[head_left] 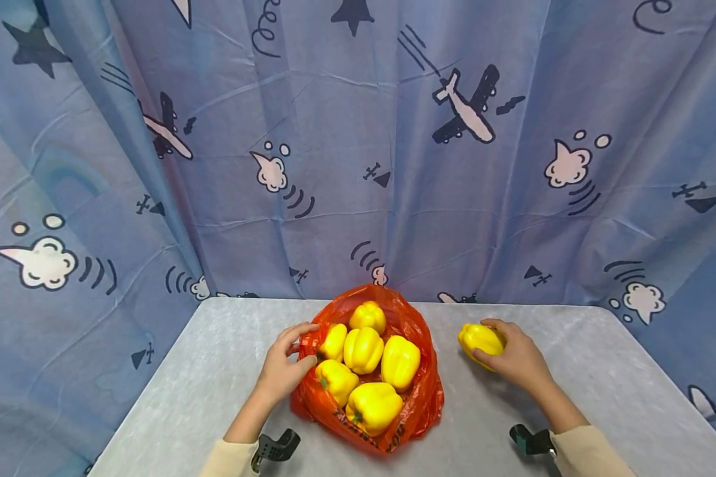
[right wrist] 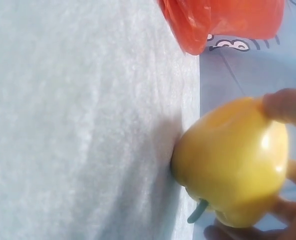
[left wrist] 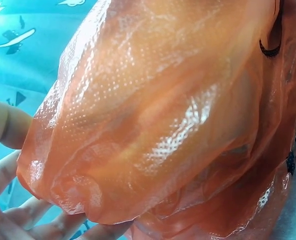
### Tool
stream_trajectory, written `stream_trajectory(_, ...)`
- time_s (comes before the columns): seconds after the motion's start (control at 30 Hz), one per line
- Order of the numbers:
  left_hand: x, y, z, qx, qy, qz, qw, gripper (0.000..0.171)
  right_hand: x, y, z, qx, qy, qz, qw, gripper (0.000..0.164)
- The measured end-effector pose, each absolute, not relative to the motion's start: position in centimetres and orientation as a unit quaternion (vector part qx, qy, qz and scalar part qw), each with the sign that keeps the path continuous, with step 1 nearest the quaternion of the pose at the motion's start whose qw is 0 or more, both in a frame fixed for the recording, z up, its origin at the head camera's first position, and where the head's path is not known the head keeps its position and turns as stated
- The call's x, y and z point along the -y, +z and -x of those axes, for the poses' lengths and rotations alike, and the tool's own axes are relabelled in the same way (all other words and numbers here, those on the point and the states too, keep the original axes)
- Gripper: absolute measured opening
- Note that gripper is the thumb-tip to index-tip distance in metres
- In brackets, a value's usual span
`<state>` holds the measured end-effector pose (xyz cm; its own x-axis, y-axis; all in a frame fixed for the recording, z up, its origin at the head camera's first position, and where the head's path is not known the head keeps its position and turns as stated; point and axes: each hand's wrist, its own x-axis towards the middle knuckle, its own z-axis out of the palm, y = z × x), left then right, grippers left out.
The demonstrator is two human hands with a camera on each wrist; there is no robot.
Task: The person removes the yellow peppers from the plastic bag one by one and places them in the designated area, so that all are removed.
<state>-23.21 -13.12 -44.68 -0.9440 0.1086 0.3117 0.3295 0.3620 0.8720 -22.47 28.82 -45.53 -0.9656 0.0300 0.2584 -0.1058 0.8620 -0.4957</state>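
Observation:
A red plastic bag [head_left: 435, 397] stands with its mouth open on the table, several yellow bell peppers [head_left: 364, 350] inside. My left hand [head_left: 283, 368] holds the bag's left rim with thumb and fingers. In the left wrist view the fingertips are partly hidden by the translucent orange-red plastic [left wrist: 153, 125]. To the right of the bag, my right hand [head_left: 519, 354] grips one yellow bell pepper [head_left: 474, 339] between thumb and fingers. The right wrist view shows this pepper [right wrist: 233, 160] with its green stem pointing down; whether it touches the table cannot be told.
Pale grey cloth covers the table [head_left: 215, 371]. Behind it hangs a blue curtain [head_left: 334, 165] printed with planes, stars and clouds. Dark wrist-camera mounts [head_left: 277, 447] sit at both cuffs. Dark printing shows on the bag's near side.

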Motion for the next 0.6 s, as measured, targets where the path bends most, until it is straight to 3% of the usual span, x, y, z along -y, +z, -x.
stream_trajectory(0.6, 13.04, -44.69, 23.11, 0.824, -0.543, 0.125, 0.098, 0.047, -29.01, -44.84, 22.1, 0.956, 0.26, -0.018, 0.133, 0.062)
